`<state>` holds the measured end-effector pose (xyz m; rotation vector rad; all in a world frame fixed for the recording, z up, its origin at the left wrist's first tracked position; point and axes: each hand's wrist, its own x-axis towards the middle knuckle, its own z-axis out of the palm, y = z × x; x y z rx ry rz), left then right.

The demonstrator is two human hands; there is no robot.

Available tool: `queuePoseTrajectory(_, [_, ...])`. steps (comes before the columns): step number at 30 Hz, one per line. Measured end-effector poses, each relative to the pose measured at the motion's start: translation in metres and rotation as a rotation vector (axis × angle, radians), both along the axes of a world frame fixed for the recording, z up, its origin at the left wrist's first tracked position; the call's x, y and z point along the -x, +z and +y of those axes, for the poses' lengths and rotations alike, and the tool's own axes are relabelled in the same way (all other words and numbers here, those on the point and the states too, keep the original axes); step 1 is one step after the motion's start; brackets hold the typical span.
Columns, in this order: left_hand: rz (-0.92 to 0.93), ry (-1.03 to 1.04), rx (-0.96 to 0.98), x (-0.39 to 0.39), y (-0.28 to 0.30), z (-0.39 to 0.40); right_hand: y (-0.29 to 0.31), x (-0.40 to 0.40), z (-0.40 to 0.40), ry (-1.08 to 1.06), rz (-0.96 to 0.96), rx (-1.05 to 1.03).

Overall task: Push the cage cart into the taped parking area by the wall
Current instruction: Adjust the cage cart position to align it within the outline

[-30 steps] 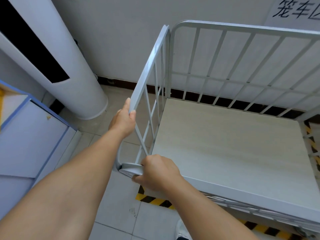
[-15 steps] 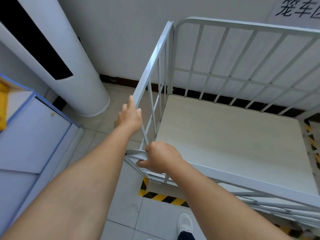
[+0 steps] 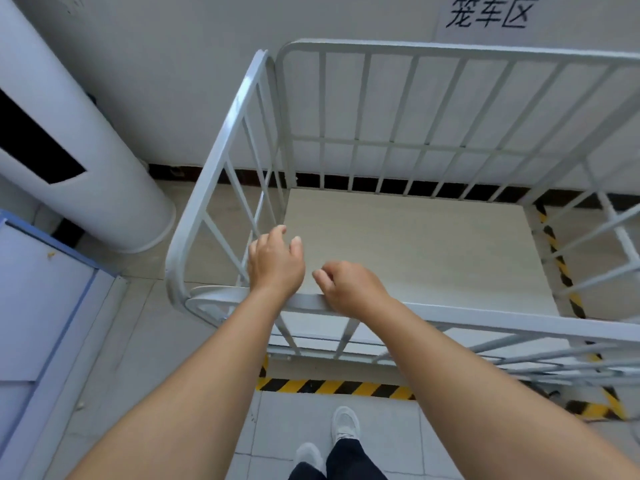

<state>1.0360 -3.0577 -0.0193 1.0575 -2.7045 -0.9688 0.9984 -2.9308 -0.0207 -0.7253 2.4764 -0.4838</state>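
The cage cart point(image 3: 450, 47) is a white metal frame with barred sides and a pale wooden deck point(image 3: 415, 244). Its back side stands against the wall. Yellow-and-black floor tape point(image 3: 332, 386) runs along its near side and more tape point(image 3: 557, 258) along its right side. My left hand point(image 3: 275, 263) hovers over the cart's near left corner with its fingers apart, holding nothing. My right hand point(image 3: 349, 289) lies on the near top rail with its fingers curled in loosely, not wrapped around the bar.
A white standing air conditioner point(image 3: 86, 161) rises at the left, close to the cart's left side. A blue-edged cabinet point(image 3: 41, 306) fills the near left. A paper sign point(image 3: 488, 12) hangs on the wall above the cart. My shoes point(image 3: 343, 424) stand on the tiles before the tape.
My left hand has let go of the cart's left side rail and moved right. My right hand has loosened from the corner and slid right along the near rail. The view has pulled back.
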Motion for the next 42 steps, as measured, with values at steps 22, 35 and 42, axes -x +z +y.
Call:
queuePoseTrajectory(22, [-0.005, -0.691, -0.245, 0.102, 0.028, 0.357, 0.037, 0.042, 0.352, -0.746, 0.276, -0.004])
queuePoseTrajectory(35, [-0.061, -0.668, -0.424, 0.199, 0.041, 0.622, 0.054, 0.128, 0.625, -0.8, 0.352, -0.097])
queuePoseTrajectory(42, [-0.11, -0.652, -0.523, 0.268, 0.034, 0.719, 0.068, 0.198, 0.708, -0.804, 0.355, -0.171])
